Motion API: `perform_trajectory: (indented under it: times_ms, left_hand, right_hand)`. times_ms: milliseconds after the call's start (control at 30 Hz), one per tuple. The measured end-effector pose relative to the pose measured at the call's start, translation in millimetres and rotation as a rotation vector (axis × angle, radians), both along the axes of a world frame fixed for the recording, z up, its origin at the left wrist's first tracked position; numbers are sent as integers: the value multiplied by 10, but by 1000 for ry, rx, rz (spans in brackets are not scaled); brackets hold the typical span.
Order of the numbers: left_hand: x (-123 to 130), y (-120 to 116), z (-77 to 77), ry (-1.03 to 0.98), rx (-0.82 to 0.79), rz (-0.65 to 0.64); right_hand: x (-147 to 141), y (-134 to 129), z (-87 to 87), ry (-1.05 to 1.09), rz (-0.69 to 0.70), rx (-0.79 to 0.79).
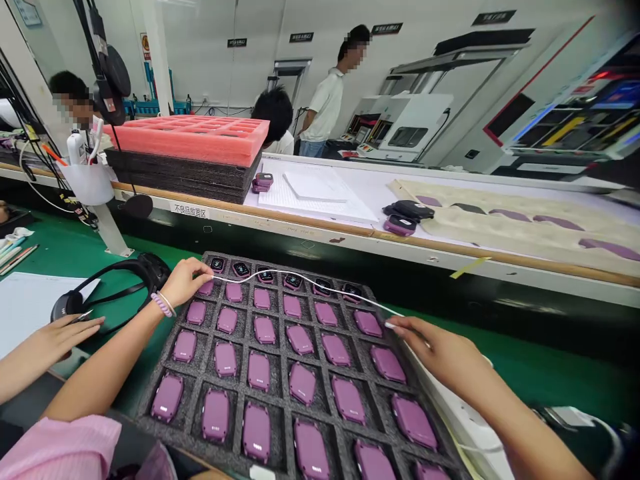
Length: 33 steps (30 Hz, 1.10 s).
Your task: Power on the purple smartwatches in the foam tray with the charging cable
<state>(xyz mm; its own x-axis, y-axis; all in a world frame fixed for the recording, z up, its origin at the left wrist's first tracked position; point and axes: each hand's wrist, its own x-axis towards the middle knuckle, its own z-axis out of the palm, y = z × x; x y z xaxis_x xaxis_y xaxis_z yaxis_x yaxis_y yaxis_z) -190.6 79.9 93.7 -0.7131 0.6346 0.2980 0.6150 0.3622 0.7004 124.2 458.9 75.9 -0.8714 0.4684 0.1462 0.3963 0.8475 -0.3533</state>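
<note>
A thin white cable is stretched between my two hands in a loose wave. My left hand pinches one part of it above the far left corner of a dark grey foam tray. At the tray's far right side, my right hand grips the cable near a small white end piece. The tray's compartments hold many purple watch bodies, mostly back side up. In the far row the dark watch faces point upward, with small lit marks. The cable passes over this row.
Another person's hand rests at left, beside a black headset and paper. Behind the tray, a raised shelf carries stacked pink foam and several watches. A white power strip lies right of the tray.
</note>
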Motion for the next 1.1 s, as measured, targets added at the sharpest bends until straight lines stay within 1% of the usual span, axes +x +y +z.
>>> perform_trajectory:
  times_ms: [33,100,167,200,300,400,467,533,600,667,767,833,900,933,1033,1100]
  left_hand:
    - [-3,-50,-33,28,-34,15]
    - [-38,-84,-80,75,-84,53]
    - [-80,-61,-98,112,-119,71]
    - [-94,-42,-95,128,-136,61]
    - [-94,0,-41,184,-182,-41]
    - [-90,-18,55,278,-235,-175]
    - [-116,-46,119,448,-360,-268]
    - [-149,-65,169,650,-521,-345]
    - [-165,-58,206,759,-633,-404]
    - [-158,-16,239,760,-678,-467]
    - [-140,96,300,654,-674,-549]
    - [-144,169,352,585,-666,-585]
    - [-162,211,403,547,-665,-590]
    - [-173,218,422,535,-665,-579]
    - [-186,203,423,486,-664,-493]
    - [-166,187,371,431,-672,-415]
  right_hand:
    - [-7,3,-27,33,-6,17]
    - [-47,5,-61,105,25,43]
    - [-93,2,-82,164,74,48]
    - [-110,-4,-89,184,95,43]
    - [-115,-37,-98,218,129,12]
    - [-75,-68,-83,214,157,-30]
    - [-44,-64,-69,206,181,-43]
    - [-22,-36,-59,172,233,-40]
    - [-19,8,-56,117,313,-19]
    - [-51,51,-54,60,381,38]
    - [-160,85,-36,-32,432,133]
    - [-237,80,-1,-75,457,132]
    - [-277,62,55,-69,444,59]
    - [-278,50,89,-50,406,-2]
    - [-228,15,195,-3,232,-275]
    - [-200,0,244,-28,188,-452]
